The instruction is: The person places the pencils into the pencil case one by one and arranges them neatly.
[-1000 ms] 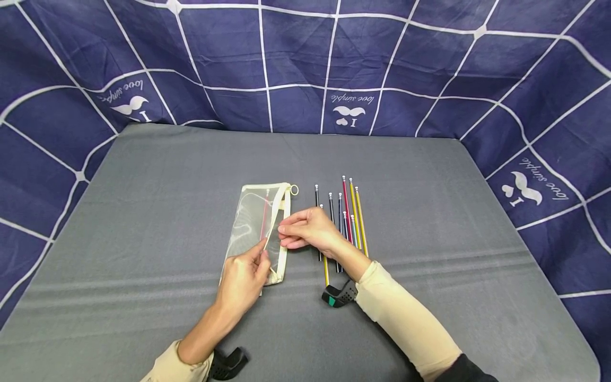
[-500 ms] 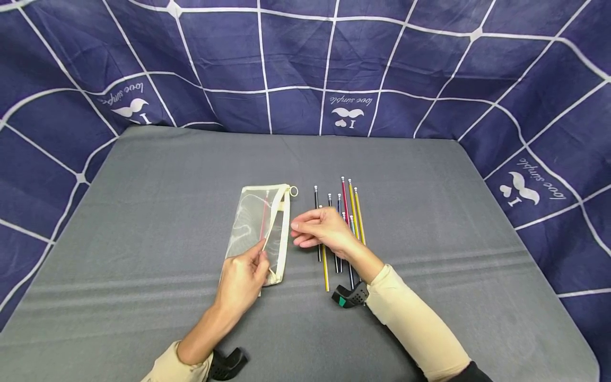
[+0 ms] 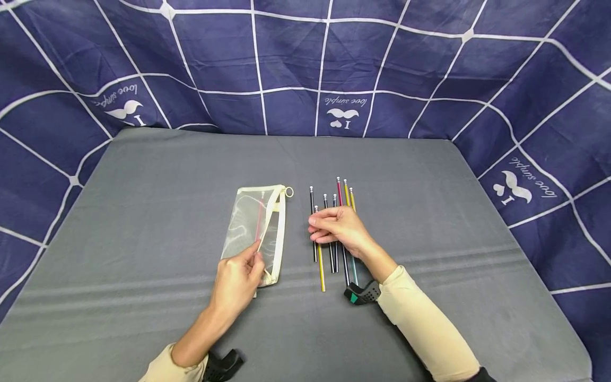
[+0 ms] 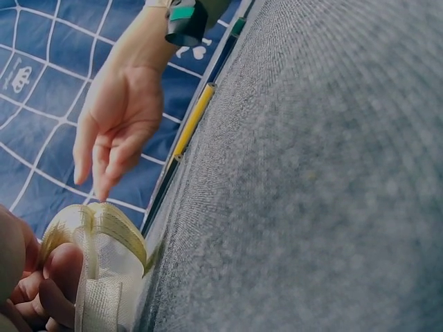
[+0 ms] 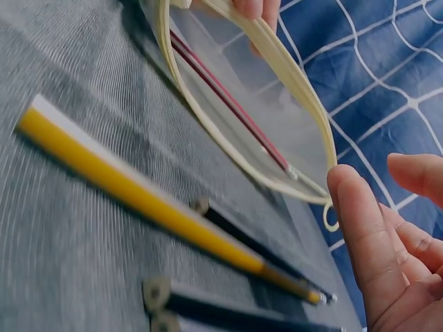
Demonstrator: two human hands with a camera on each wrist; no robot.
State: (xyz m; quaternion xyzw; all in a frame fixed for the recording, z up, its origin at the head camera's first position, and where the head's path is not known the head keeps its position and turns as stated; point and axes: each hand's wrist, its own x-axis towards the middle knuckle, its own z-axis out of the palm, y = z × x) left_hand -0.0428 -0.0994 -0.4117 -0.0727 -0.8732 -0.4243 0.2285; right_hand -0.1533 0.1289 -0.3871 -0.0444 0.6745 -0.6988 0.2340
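Note:
A mesh zip pencil pouch (image 3: 243, 220) with cream trim lies left of the table's middle, its mouth held apart on the right side. My left hand (image 3: 238, 276) pinches the upper edge of that mouth. Inside the pouch lies a red pencil (image 5: 239, 111), plain in the right wrist view. My right hand (image 3: 341, 228) hovers over the loose pencils, fingers relaxed and holding nothing. Beneath and around it are a yellow pencil (image 3: 321, 270), a black pencil (image 3: 312, 201), a red one (image 3: 339, 193) and several others, partly hidden by the hand.
A ring pull (image 3: 289, 192) sits at the pouch's far right corner. The grey cloth-covered table (image 3: 167, 212) is backed by a blue curtain (image 3: 296, 63) with white lines. Black wrist devices (image 3: 363, 293) are worn on both arms.
My right hand has moved away from the pouch mouth, rightward to above the pencils. The left hand keeps its pinch on the pouch edge. The whole head view has shifted slightly.

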